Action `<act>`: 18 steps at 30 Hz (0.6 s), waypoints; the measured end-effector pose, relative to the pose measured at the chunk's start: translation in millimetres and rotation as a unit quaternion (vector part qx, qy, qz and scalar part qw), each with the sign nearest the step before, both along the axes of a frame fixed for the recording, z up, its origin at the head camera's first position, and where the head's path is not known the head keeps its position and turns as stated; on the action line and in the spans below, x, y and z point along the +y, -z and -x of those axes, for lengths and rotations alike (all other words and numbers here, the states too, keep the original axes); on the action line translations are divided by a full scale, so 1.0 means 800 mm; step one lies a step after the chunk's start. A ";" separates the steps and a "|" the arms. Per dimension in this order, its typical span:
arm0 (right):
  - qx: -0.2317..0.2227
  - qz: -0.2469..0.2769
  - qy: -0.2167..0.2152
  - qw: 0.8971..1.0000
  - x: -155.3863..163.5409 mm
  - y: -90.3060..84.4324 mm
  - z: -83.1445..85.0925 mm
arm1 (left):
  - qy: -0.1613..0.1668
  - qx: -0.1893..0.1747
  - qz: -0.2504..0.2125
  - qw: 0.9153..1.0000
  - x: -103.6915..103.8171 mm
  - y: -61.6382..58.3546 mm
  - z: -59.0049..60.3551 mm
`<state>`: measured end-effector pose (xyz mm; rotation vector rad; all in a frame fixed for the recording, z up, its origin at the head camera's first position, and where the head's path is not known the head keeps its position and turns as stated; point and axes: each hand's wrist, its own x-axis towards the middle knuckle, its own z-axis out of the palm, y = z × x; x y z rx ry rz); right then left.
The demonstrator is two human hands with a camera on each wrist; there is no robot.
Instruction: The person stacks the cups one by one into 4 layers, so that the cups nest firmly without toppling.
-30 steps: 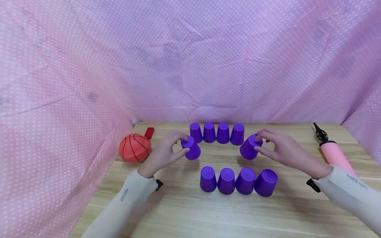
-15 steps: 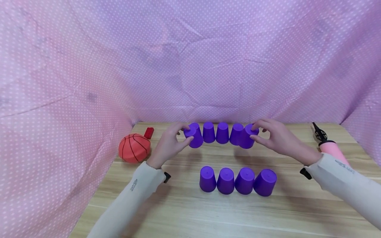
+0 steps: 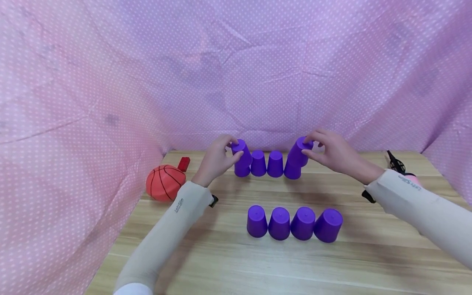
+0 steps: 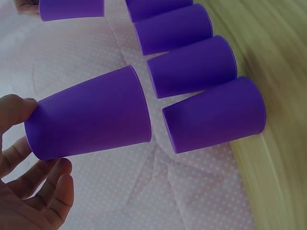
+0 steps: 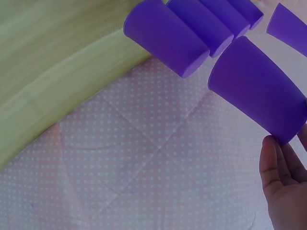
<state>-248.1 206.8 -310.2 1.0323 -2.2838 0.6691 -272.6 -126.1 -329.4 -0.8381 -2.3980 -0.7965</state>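
Observation:
On the wooden table (image 3: 228, 262) stand two rows of several upside-down purple cups, a front row (image 3: 279, 223) and a back row (image 3: 275, 164). My left hand (image 3: 236, 148) pinches a purple cup (image 3: 241, 150) by its top, tilted, just above the back row's left end cup (image 3: 242, 170). My right hand (image 3: 307, 145) pinches another purple cup (image 3: 299, 150) the same way over the right end cup (image 3: 292, 171). The left wrist view shows the left-hand cup (image 4: 91, 120) in the air beside the back row (image 4: 213, 115). The right wrist view shows the right-hand cup (image 5: 259, 96) held by fingers (image 5: 278, 177).
An orange basketball (image 3: 166, 182) and a small red block (image 3: 184, 164) lie at the table's left back. A pink pump (image 3: 400, 168) lies at the right edge behind my right sleeve. Pink dotted cloth (image 3: 236, 73) walls the table at the back and both sides.
Both hands have carried their cups back and upward, from the gap between the rows to above the two ends of the back row.

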 end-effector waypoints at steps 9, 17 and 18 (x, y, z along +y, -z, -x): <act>-0.050 -0.037 0.063 0.996 -0.015 0.003 0.029 | -0.019 -0.028 0.024 0.999 0.013 -0.002 0.030; -0.053 -0.023 0.041 0.997 -0.029 0.013 0.054 | -0.045 -0.063 0.050 0.996 0.025 -0.003 0.050; -0.055 -0.021 0.041 0.997 -0.031 0.014 0.057 | -0.047 -0.068 0.050 0.995 0.027 -0.003 0.051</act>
